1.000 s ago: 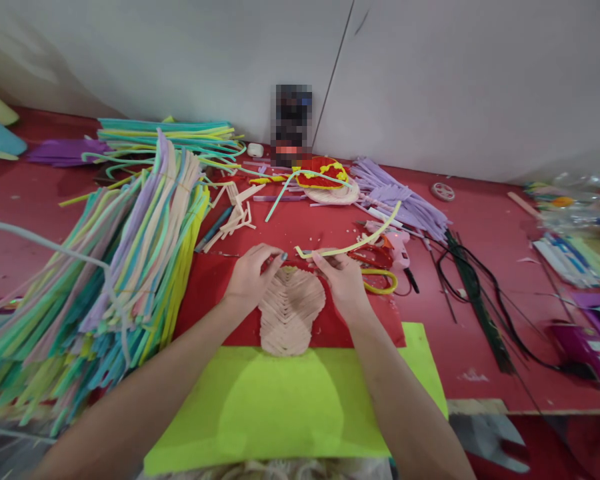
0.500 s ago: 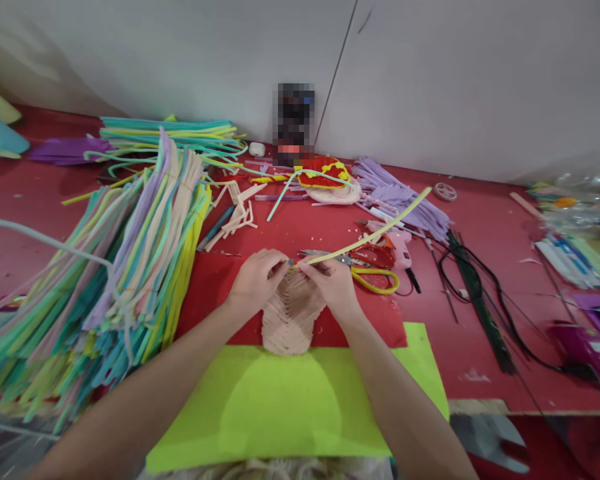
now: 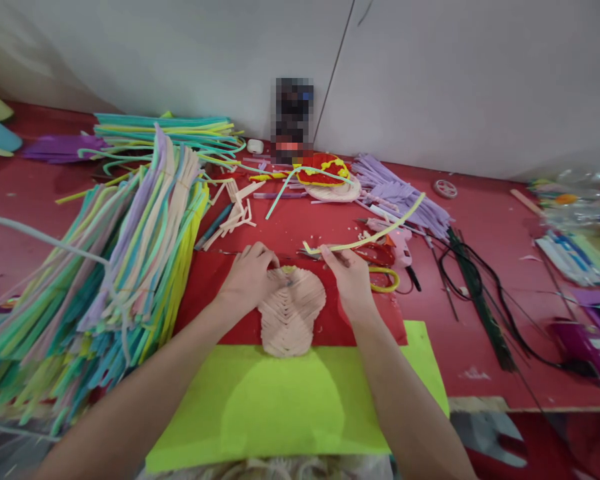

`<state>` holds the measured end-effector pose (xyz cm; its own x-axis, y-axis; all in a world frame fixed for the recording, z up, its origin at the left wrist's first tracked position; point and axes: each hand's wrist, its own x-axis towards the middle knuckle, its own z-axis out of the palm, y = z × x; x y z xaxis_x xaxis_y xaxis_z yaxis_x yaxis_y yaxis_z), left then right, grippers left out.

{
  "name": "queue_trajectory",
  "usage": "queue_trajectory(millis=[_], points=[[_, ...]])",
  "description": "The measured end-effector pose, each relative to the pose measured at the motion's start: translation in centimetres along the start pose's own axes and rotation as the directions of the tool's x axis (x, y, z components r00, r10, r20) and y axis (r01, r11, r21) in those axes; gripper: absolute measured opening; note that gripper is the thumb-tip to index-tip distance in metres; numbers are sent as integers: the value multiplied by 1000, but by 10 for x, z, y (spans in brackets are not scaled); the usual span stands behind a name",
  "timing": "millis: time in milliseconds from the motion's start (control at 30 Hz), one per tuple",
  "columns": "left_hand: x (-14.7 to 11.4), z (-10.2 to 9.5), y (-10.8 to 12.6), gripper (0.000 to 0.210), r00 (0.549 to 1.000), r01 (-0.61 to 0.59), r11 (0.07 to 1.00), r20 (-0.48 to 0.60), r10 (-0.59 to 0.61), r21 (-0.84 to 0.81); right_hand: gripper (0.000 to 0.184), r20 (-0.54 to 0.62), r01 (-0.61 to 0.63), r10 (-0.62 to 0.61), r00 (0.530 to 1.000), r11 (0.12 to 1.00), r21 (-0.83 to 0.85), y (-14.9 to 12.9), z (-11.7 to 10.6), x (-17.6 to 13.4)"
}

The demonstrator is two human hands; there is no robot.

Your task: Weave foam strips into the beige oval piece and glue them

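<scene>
A pale pink piece (image 3: 287, 320) made of rows of pipe cleaners lies on the red sheet, its lower end over the yellow-green sheet. A small yellow bit (image 3: 289, 270) shows at its top edge. My left hand (image 3: 247, 275) is closed at the upper left edge of the pink piece, the fingertips partly hidden. Between the fingers of my right hand (image 3: 351, 277) is a pale yellow pipe cleaner (image 3: 395, 223), bent at its left end and apart from the pink piece. Scissors (image 3: 386, 280) with red and yellow handles lie partly behind that hand.
Bundled pipe cleaners (image 3: 145, 247) fill the left side. Lilac pipe cleaners (image 3: 403, 193), a pink glue gun (image 3: 403, 245) and a red-and-yellow piece (image 3: 323, 170) lie farther back. The yellow-green sheet (image 3: 280, 413) covers the table's front edge. A black cable (image 3: 505, 320) runs at right.
My right hand has drawn the yellow pipe cleaner rightward, away from the pink piece's top, and its bent end now shows. My left hand has shifted slightly left and down.
</scene>
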<state>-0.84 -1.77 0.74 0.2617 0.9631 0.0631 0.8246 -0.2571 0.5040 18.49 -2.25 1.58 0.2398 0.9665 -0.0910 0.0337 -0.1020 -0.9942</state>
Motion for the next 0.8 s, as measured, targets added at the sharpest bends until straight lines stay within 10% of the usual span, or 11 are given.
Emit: queue_trajectory(millis=[233,433,800], points=[[3,0,2,20,998,52,948,40,-42,-315,23,104,4,-9,995,999,43,1,1,1],[1,0,4,23,969,248,713,181,-170,-656,14,219,56,-67,973,997,57,2,3,0],[5,-7,5,29,939,343,615,269,-214,-710,13,270,204,-180,946,977,-62,12,6,2]])
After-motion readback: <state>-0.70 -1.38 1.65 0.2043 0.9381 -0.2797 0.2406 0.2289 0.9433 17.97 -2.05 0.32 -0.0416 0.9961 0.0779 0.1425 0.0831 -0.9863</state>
